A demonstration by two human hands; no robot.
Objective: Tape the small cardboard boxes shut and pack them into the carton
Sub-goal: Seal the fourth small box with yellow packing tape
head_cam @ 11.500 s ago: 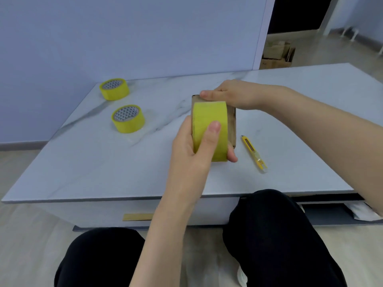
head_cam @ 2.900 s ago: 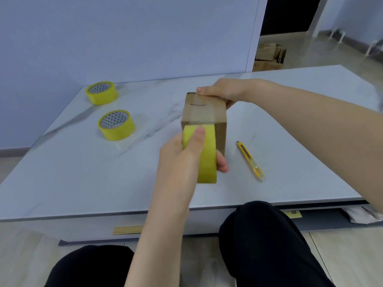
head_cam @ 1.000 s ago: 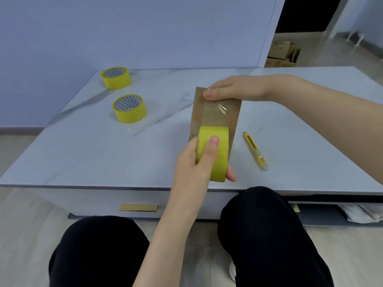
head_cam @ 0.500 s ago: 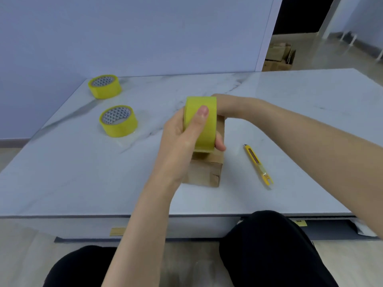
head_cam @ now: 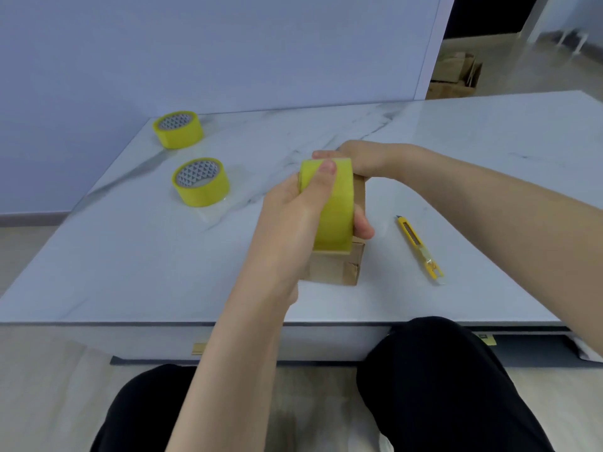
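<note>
A small brown cardboard box [head_cam: 336, 267] lies on the white marble table [head_cam: 146, 256], near its front edge. My left hand [head_cam: 293, 220] grips a yellow tape roll [head_cam: 332, 203] that rests on top of the box, thumb over the roll's rim. My right hand [head_cam: 362, 158] holds the box's far end, its fingers partly hidden behind the roll. Most of the box's top is covered by the roll and my hand. No carton for packing is in sight on the table.
Two more yellow tape rolls lie at the left, one near [head_cam: 200, 181] and one farther back [head_cam: 178, 129]. A yellow utility knife [head_cam: 419, 250] lies right of the box. Cardboard boxes [head_cam: 453, 76] stand on the floor beyond the wall corner. My knees are under the table's front edge.
The box went from tilted up off the table to lying flat on it. My left hand carried the roll from the box's near end up onto its top.
</note>
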